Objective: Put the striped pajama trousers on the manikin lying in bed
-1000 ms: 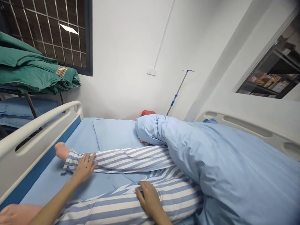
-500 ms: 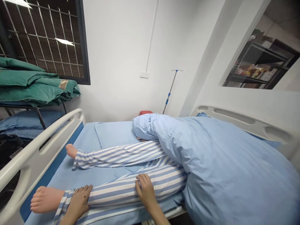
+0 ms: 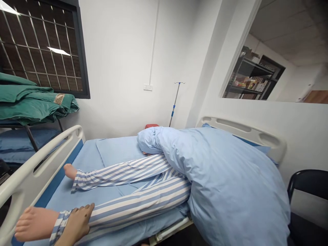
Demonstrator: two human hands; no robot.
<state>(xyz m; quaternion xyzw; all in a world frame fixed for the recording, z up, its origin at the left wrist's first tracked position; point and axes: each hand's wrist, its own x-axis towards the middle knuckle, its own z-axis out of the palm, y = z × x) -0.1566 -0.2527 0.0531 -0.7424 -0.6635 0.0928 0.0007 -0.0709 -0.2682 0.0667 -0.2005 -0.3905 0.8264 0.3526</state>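
A figure in blue-and-white striped trousers (image 3: 133, 201) lies on a hospital bed (image 3: 112, 153), with a light blue quilt (image 3: 225, 184) covering its upper body. My left hand (image 3: 77, 223) rests flat, fingers together and stretched out, on the near trouser leg just above the bare foot (image 3: 36, 223). The far leg ends in a second foot (image 3: 69, 171) near the footboard. My right hand is out of view.
A white footboard rail (image 3: 38, 157) stands at the left and a headboard (image 3: 243, 128) at the right. Green folded blankets (image 3: 36, 104) lie on a rack by the barred window. An IV pole (image 3: 174, 102) stands behind the bed. A black chair (image 3: 307, 184) is at right.
My right hand has left the near leg and dropped out of view. The left hand stays at the ankle. The view has pulled back and swung right, showing the chair.
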